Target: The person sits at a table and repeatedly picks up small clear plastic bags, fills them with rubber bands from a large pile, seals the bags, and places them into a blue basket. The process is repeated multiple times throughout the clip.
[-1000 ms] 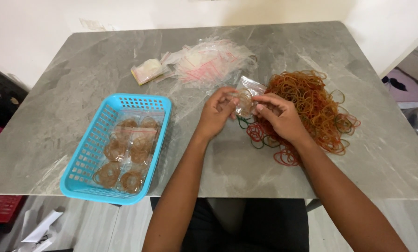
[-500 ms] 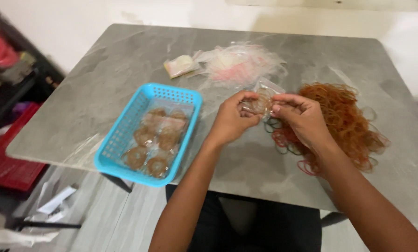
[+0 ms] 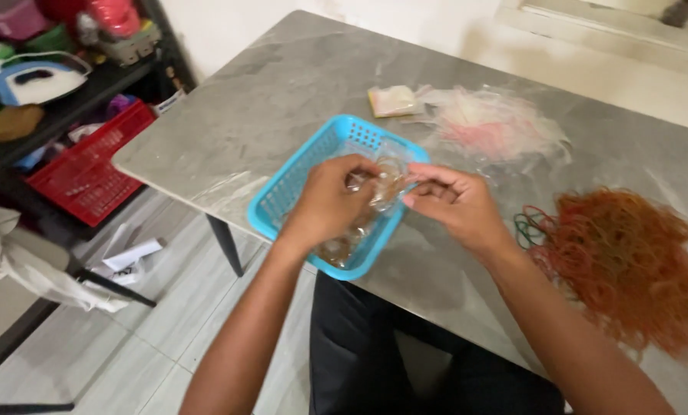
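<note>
Both of my hands hold a small clear plastic bag of rubber bands [image 3: 384,187] above a light blue plastic basket [image 3: 286,192]. My left hand [image 3: 328,201] grips the bag's left side and covers much of the basket's inside. My right hand [image 3: 453,204] pinches the bag's right edge. Beneath my left hand, more filled clear bags [image 3: 342,244] lie in the basket. A large loose heap of orange and red rubber bands [image 3: 624,261] spreads on the grey marble table [image 3: 275,100] to the right of my right hand.
A pile of empty clear bags [image 3: 494,127] and a small pale packet [image 3: 392,100] lie behind the basket. Left of the table stand a dark shelf with a red crate [image 3: 90,165] and a chair draped with white cloth [image 3: 21,261]. Paper scraps lie on the tiled floor.
My hands carried the small bag leftward from beside the rubber band heap to above the blue basket. The view swung left and now shows the shelf and floor.
</note>
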